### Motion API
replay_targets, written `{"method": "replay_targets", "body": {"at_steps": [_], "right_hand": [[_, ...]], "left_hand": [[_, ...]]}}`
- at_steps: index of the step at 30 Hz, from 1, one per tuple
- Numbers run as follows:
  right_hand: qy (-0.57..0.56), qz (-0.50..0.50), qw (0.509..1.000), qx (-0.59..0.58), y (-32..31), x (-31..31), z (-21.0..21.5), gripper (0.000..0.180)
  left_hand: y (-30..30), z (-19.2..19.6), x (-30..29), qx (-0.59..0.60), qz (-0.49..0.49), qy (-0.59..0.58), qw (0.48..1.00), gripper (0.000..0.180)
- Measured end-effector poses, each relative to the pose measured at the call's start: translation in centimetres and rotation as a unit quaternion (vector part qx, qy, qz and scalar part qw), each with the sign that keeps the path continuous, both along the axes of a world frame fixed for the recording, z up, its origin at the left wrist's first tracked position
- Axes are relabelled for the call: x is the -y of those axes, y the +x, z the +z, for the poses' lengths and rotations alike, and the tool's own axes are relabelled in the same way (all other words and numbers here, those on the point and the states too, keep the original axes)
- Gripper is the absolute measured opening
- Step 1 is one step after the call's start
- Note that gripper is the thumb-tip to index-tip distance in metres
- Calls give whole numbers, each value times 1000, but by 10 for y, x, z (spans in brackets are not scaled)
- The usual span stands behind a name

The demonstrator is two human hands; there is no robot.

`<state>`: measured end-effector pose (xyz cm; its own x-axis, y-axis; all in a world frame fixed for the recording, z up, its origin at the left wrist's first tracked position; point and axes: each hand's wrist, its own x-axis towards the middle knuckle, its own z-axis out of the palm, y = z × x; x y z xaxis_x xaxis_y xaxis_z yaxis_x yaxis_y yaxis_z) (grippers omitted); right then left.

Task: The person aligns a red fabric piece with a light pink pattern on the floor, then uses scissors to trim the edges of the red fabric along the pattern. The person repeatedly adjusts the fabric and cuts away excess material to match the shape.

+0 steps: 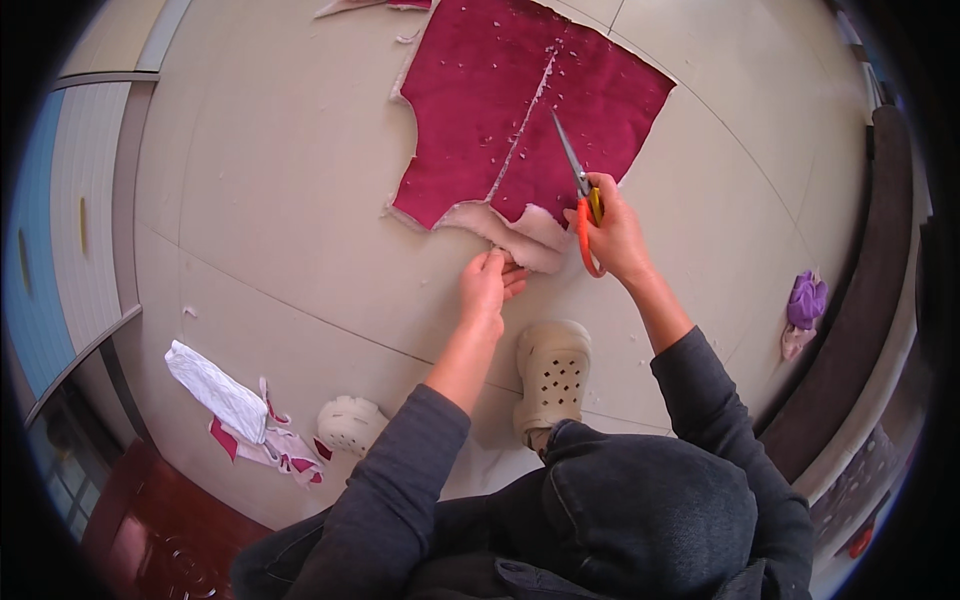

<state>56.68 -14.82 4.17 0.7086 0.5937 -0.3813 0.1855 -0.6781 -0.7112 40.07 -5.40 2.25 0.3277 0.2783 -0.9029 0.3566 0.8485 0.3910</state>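
A large piece of magenta fabric [470, 110] lies spread on the floor, with pale fluff along its middle seam and scattered over it. Its near edge is turned up, baring a pale pink fleecy side [515, 238]. My left hand [485, 288] is closed at that fleecy edge, pinching it between thumb and fingers. In my right hand [615, 230] is a pair of scissors [578, 165] with orange and yellow handles. The blades look closed and point away from me over the fabric. Some right-hand fingers rest by the fabric's near right corner.
My feet are in cream clogs [555, 370] just below the fabric. A white folded cloth [218, 390] and magenta-and-pink scraps [285, 450] lie at the left, near a wooden piece of furniture [150, 520]. Cabinets [80, 230] line the left; a purple bundle [806, 300] lies right.
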Motion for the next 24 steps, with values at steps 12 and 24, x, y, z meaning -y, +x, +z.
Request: {"method": "replay_targets", "body": {"at_steps": [12, 24], "right_hand": [[79, -39, 846, -526, -71, 59, 69, 39], [10, -129, 782, -610, -121, 73, 67, 55]], "left_hand": [[-1, -1, -10, -40, -73, 30, 996, 19], [1, -5, -17, -52, -115, 93, 988, 12]]}}
